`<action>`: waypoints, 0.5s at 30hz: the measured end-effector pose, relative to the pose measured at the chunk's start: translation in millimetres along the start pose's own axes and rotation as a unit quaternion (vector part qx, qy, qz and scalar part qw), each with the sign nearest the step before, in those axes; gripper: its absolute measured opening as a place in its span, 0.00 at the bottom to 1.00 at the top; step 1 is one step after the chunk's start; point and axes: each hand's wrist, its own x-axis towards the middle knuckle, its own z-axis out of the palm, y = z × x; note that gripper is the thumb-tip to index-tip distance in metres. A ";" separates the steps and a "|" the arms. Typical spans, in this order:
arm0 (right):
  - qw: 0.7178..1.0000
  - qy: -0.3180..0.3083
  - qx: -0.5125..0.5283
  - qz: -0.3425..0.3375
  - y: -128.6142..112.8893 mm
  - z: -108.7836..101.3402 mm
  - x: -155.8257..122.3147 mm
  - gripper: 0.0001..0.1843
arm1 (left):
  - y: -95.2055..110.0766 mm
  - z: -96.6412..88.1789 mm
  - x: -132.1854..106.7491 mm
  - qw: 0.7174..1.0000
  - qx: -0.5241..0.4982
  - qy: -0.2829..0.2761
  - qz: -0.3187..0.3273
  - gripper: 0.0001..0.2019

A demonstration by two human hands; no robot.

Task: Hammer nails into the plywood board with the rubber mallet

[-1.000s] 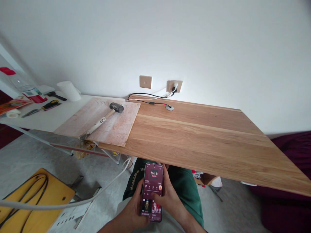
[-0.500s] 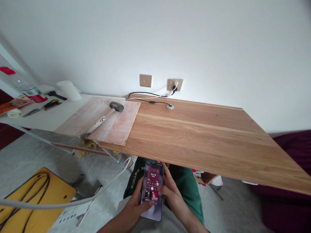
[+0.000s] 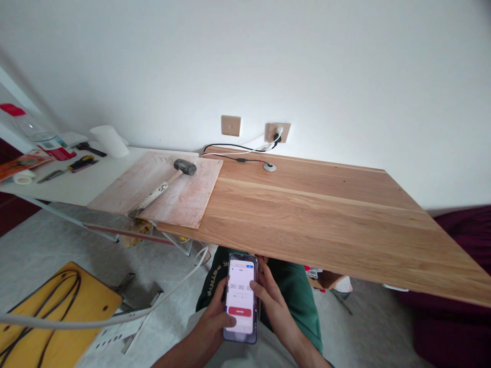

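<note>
I hold a phone upright in front of my lap, below the front edge of a wooden desk. Its screen shows a white page with a row of zeros and a red button. My left hand wraps the phone's left side, thumb resting on the lower screen. My right hand grips the right side, thumb lying across the screen by the digits. Both hands are closed on the phone.
A rubber mallet lies on a pale board at the desk's left end. Cables run to a wall socket. A white table holds tools, tape and a white cup. A yellow stool and white hose are on the floor.
The phone screen changed from a dark red page to a white page with zeros. My right thumb shifted over the screen. The view drifted slightly.
</note>
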 end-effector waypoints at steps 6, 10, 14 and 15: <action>0.998 0.014 -0.055 0.027 4.3 -17.8 -11.2 0.37 | -3.1 2.1 5.2 0.998 -0.038 0.055 0.007 0.41; 0.995 -0.009 -0.099 0.025 16.3 -24.8 -20.9 0.39 | -7.2 -1.3 13.9 0.993 -0.080 0.082 0.032 0.35; 0.979 -0.008 -0.205 0.008 26.7 -23.5 -27.7 0.49 | -2.1 2.5 21.3 0.990 -0.097 0.086 0.054 0.30; 0.971 0.001 -0.237 -0.012 28.1 -22.3 -28.5 0.51 | 0.3 5.2 22.6 0.989 -0.098 0.090 0.058 0.29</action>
